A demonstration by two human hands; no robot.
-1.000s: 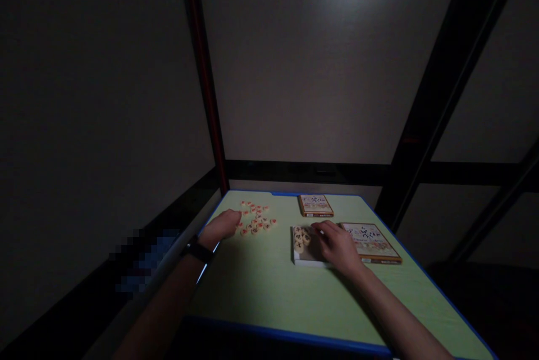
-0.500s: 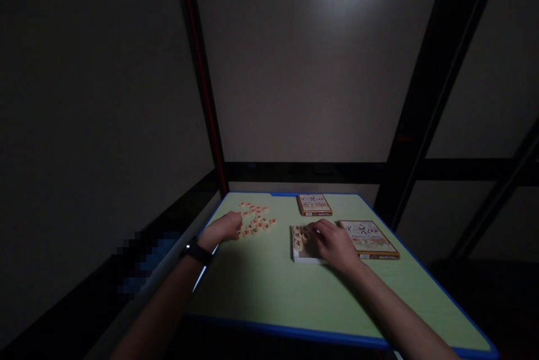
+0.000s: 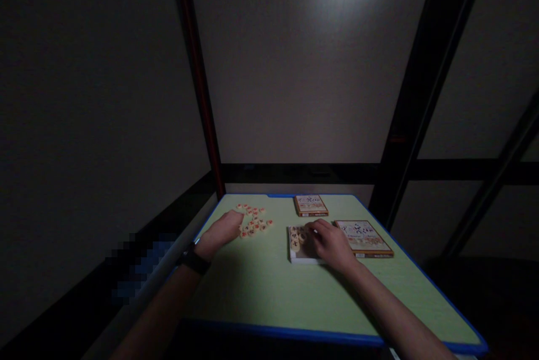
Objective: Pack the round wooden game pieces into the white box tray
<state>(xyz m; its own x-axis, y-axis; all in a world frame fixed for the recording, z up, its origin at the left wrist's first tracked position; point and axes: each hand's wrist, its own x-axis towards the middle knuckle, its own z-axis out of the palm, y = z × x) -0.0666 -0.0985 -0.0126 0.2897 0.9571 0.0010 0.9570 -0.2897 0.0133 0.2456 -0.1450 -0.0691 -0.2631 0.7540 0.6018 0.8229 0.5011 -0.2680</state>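
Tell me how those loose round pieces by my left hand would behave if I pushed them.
The loose round pieces would probably slide rather than roll, since they lie flat on the table. Many sit close together, so nudging one could well shove its neighbours. Their even disc shapes suggest they'd feel stiff.

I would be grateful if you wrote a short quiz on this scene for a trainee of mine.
1. Multiple choice: the dark wristband is worn A) on the right; B) on the left; C) on both sides.
2. True or false: the left hand is over the white-sided tray.
3. Fill in: two printed boxes lie on a green-topped table whose edge is ____.

Key:
1. B
2. False: the left hand is at the loose round pieces; the right hand is over the tray.
3. blue
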